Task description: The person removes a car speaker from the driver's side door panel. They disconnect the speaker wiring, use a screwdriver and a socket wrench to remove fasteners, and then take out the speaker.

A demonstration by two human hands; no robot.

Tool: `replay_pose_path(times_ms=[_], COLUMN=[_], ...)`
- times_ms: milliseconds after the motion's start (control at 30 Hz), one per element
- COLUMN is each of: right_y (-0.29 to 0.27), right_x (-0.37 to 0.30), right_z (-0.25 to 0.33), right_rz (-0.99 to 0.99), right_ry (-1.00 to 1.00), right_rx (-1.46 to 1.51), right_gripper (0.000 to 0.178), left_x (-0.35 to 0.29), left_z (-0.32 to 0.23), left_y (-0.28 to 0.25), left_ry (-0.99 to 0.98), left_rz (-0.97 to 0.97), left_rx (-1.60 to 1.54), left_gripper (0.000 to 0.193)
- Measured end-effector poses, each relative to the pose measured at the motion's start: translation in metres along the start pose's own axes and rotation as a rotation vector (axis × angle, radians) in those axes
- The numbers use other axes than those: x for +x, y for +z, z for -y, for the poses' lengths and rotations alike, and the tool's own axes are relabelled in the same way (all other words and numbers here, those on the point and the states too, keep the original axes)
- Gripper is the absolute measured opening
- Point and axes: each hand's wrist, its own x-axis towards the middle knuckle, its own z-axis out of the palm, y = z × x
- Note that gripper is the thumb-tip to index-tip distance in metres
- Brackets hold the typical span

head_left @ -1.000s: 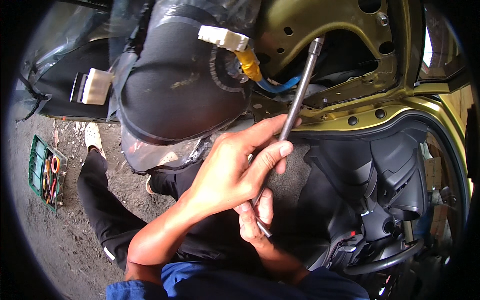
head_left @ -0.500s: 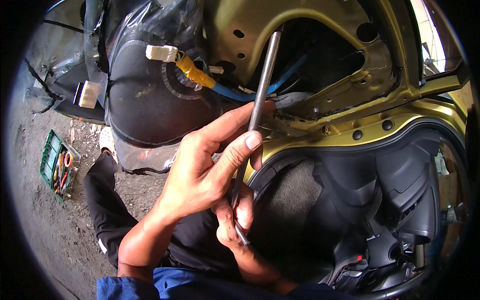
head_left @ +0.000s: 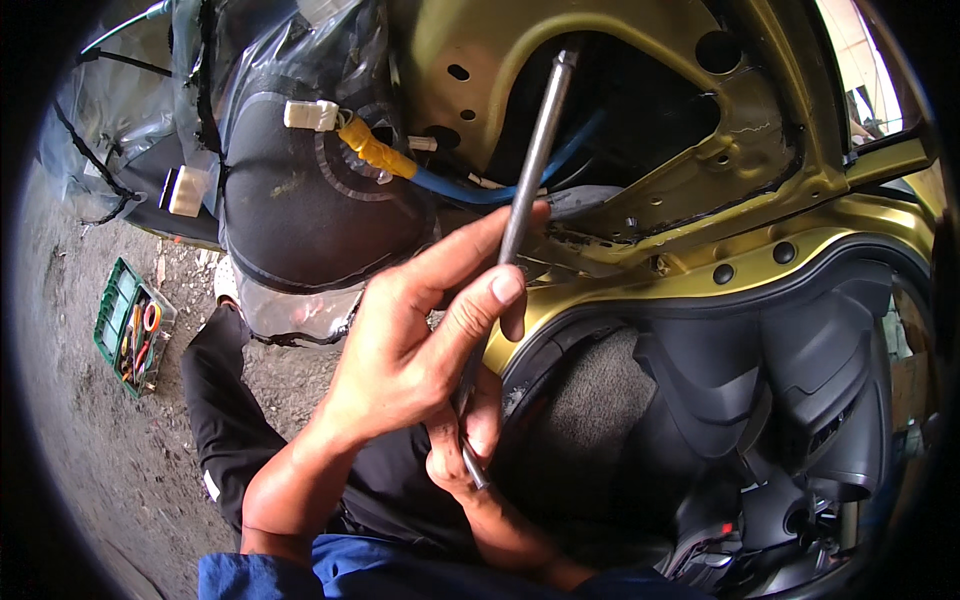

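A long, slim steel rod (head_left: 538, 150) slants upward in front of the door opening, its upper tip over the dark hole. My left hand (head_left: 395, 345) pinches it around the middle between thumb and fingers. Lower down, my right hand (head_left: 468, 445) is closed around the rod, partly hidden behind the left wrist, and the rod's lower end pokes out below those fingers. Behind the rod stands the bare gold-green door frame (head_left: 620, 30). A white plug (head_left: 311, 115) with yellow tape (head_left: 372, 150) and a blue wire sleeve (head_left: 455, 188) hangs left of the rod.
A black door trim panel with clear plastic film (head_left: 285, 200) stands at the left. On the gravelly ground lies an open green toolbox (head_left: 133, 330) with several tools. To the right are the gold door sill (head_left: 680, 285), dark carpet (head_left: 590, 385) and black interior trim (head_left: 720, 380).
The view has shifted and turned slightly. Both hands keep their hold on the rod, and its upper tip sits a little farther right.
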Motion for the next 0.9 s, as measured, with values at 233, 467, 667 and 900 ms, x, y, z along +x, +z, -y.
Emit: replay_pose_path(times_ms=[233,467,667,900], right_y=[-0.012,-0.026,-0.020,-0.025], right_x=[-0.031,-0.004,0.025,0.028], right_z=[-0.006,0.009,0.029,0.029], right_rz=[-0.136,-0.248,-0.299,-0.275], right_ry=[0.122,-0.016,0.039,0.093], right_rx=[-0.237,-0.113,-0.006,-0.016], right_gripper=[0.017,0.034,0.033,0.035], left_x=[-0.018,0.015,0.041,0.048], left_z=[0.004,0.013,0.007,0.011], left_y=[0.022,0.040,0.041,0.045], left_ry=[-0.147,-0.046,0.022,0.072], left_rz=[0.056,0.123,0.149,0.069], left_rx=[0.080,0.051,0.088,0.046], left_gripper=[0.042,0.045,0.044,0.033])
